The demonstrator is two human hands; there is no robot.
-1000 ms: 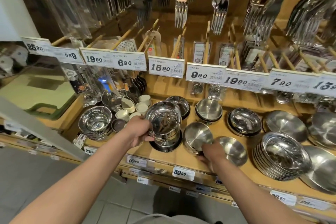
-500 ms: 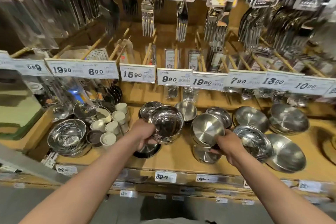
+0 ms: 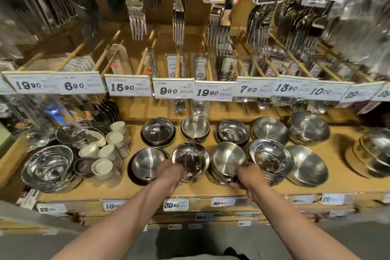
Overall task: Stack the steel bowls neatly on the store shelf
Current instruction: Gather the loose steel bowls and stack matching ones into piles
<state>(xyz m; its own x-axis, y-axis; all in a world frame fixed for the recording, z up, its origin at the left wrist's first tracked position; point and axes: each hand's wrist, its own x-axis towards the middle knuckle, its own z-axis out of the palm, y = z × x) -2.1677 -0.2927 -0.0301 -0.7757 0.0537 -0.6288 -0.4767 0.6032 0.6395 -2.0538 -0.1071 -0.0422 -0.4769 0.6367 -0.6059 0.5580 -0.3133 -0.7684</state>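
Note:
Steel bowls stand in two rows on the wooden shelf (image 3: 211, 193). My left hand (image 3: 169, 172) grips a stack of shiny bowls (image 3: 190, 159) at its near side, in the front row. My right hand (image 3: 244, 176) holds the near rim of a matte bowl stack (image 3: 229, 157) just to the right. A lone bowl on a dark base (image 3: 147, 162) sits left of my left hand. A tilted stack of shiny bowls (image 3: 271, 157) leans right of my right hand.
The back row holds more bowls (image 3: 158, 131), (image 3: 195, 126), (image 3: 232, 133), (image 3: 270, 129). Wide bowls (image 3: 308, 167) lie at the right, a large bowl stack (image 3: 48, 164) and white cups (image 3: 107, 152) at the left. Price tags (image 3: 174, 91) and hanging forks (image 3: 137, 21) overhang the shelf.
Both hands have come down with their bowl stacks to the front row of the shelf, side by side. The left stack moved right, off the dark-based bowl. The view shifted right.

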